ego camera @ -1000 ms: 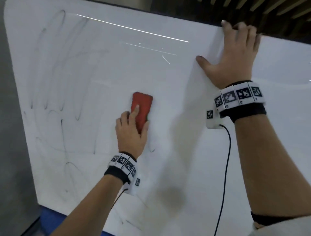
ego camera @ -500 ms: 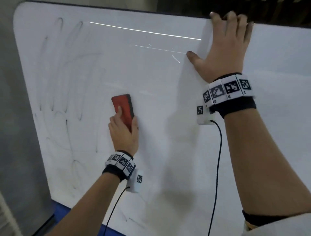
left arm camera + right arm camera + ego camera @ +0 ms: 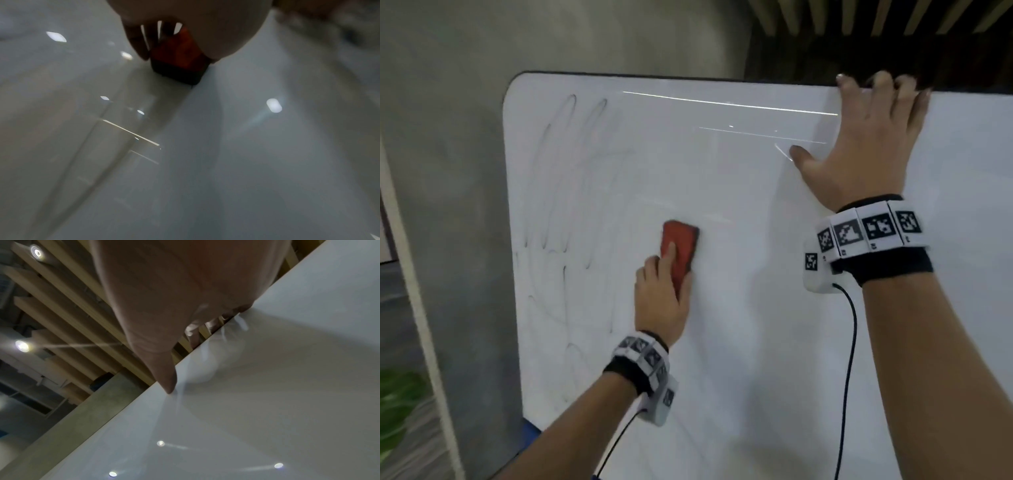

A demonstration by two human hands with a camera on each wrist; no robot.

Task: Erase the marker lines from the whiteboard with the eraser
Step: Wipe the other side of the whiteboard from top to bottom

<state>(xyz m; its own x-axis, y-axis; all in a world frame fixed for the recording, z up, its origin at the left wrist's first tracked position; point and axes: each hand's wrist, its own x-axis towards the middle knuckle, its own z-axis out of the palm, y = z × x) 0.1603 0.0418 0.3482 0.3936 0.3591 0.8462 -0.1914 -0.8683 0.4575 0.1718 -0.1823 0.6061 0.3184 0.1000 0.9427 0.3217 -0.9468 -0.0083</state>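
Across the whiteboard (image 3: 739, 342) we go, one big white panel with a dark rim and rounded corner, standing in front of a grey wall (image 3: 448, 137). Its middle and right look wiped; the marker lines (image 3: 571, 178), faint grey loops and strokes, sit over on the left part, with a few thin ones lower down. I can't give an exact stroke count, they smear into each other, but it's several tall loops up top and more beneath.

Two hands in play. Right hand (image 3: 866, 144) lies flat on the board near the top edge, fingers straight and spread, tips hooked just over the rim, holding nothing and bracing the panel. The right wrist view shows the thumb touching the surface at that edge.

Left hand (image 3: 661, 294) has the one red eraser (image 3: 679, 250), fingers and thumb curled round its lower end, index finger laid along its back. From the left wrist view the eraser (image 3: 179, 61) has its dark felt side pressed against the board. It sits about mid-board, just right of the remaining lines and apart from them.

So, by my read, we're mid-wipe: the clean half is behind, the marked left part is ahead. Next call looks like a sweep leftward into those loops, felt kept flat, pressure steady, up-and-down passes to cover the tall strokes, then down for the low ones. Bracing hand ought to stay put so the board doesn't shift.

Count: one whiteboard, one eraser, two hands, two wrist bands (image 3: 869, 229).
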